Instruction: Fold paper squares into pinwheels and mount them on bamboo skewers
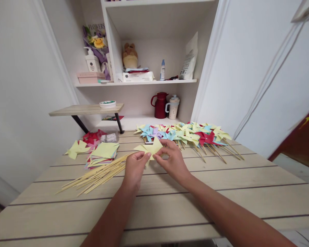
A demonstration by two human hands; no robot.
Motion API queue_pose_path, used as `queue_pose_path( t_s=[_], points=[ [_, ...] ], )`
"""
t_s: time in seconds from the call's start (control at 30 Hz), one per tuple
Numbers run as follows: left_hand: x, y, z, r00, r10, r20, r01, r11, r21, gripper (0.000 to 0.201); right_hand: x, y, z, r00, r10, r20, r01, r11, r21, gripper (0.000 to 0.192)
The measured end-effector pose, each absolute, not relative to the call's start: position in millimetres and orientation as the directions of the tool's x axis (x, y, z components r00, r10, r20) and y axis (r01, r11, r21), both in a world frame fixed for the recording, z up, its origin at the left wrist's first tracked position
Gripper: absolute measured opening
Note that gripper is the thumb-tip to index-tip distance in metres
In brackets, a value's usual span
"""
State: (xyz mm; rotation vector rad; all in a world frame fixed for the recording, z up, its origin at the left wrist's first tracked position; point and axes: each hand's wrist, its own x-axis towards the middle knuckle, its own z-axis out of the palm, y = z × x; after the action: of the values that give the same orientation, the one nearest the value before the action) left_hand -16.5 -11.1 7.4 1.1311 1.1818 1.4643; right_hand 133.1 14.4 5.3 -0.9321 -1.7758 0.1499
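A pale yellow paper pinwheel [152, 148] is held above the wooden table between my two hands. My left hand [137, 165] pinches its lower left side between thumb and forefinger. With thumb and fingertips closed on its right side, my right hand [173, 159] grips the same pinwheel. Part of the paper is hidden behind my fingers. Just left of my left hand lies a bundle of thin wooden sticks [100, 175]. Behind the sticks sits a stack of coloured paper squares [104, 151], a yellow one on top.
Finished pinwheels on sticks [190, 133] are heaped at the back right. A loose yellow pinwheel [76, 149], red paper pieces [90, 137] and a clear box [109, 137] lie at the left. Behind stand a small raised shelf [84, 109], a red jug [160, 105] and a cup [173, 108].
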Motion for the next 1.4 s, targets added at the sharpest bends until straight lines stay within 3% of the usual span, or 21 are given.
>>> queue_pose_path(
  t_s=[0.37, 0.5, 0.57, 0.63, 0.8, 0.97, 1.07, 1.17, 1.27, 1.33, 1.4],
  points=[
    [-17.0, -9.9, 6.9, -0.204, 0.952, 0.228, 0.067, -0.219, 0.973, 0.027, 134.5, 15.8, 5.6, -0.105, 0.690, 0.717, 0.517, 0.653, -0.553, 0.009],
    [-16.8, -9.1, 6.8, -0.226, 0.907, 0.355, 0.249, -0.298, 0.921, 0.024, 138.2, 14.0, 10.0, -0.107, 0.684, 0.721, 0.564, 0.639, -0.523, 0.057],
    [-16.5, -9.4, 7.2, -0.217, 0.872, 0.438, 0.331, -0.357, 0.874, 0.023, 139.6, 13.8, 10.7, -0.124, 0.677, 0.726, 0.586, 0.640, -0.497, 0.065],
    [-16.6, -9.7, 7.4, -0.194, 0.837, 0.512, 0.396, -0.411, 0.821, 0.020, 140.4, 14.2, 10.0, -0.147, 0.667, 0.730, 0.601, 0.646, -0.470, 0.057],
    [-18.6, -8.8, 3.1, -0.106, 0.766, 0.634, 0.608, -0.455, 0.651, 0.014, 141.6, 14.4, 9.6, -0.193, 0.653, 0.732, 0.605, 0.667, -0.435, 0.005],
    [-16.8, -9.1, 0.8, -0.051, 0.745, 0.665, 0.702, -0.447, 0.555, 0.013, 141.9, 12.4, 14.7, -0.172, 0.681, 0.712, 0.499, 0.683, -0.533, 0.008],
    [-14.5, -13.0, 7.0, -0.133, 0.716, 0.685, 0.660, -0.452, 0.600, 0.009, 140.7, 13.4, 16.7, -0.107, 0.795, 0.597, 0.313, 0.597, -0.738, 0.013],
    [-15.2, -15.6, 13.6, -0.314, 0.666, 0.677, 0.559, -0.447, 0.699, 0.026, 138.9, 16.3, 16.7, -0.041, 0.931, 0.363, -0.023, 0.363, -0.932, 0.022],
    [-17.9, -12.6, 13.9, -0.477, 0.733, 0.485, 0.262, -0.408, 0.875, 0.043, 138.0, 19.0, 16.0, -0.039, 0.988, 0.147, -0.292, 0.129, -0.948, 0.025],
    [-18.3, -9.3, 11.1, -0.405, 0.873, 0.273, -0.015, -0.305, 0.952, 0.044, 137.8, 19.7, 15.5, -0.035, 0.996, 0.085, -0.372, 0.066, -0.926, 0.026],
    [-16.6, -7.6, 8.3, -0.227, 0.965, 0.130, -0.190, -0.175, 0.966, 0.048, 137.1, 19.2, 14.8, -0.036, 0.998, 0.060, -0.408, 0.040, -0.912, 0.027]
  ],
)
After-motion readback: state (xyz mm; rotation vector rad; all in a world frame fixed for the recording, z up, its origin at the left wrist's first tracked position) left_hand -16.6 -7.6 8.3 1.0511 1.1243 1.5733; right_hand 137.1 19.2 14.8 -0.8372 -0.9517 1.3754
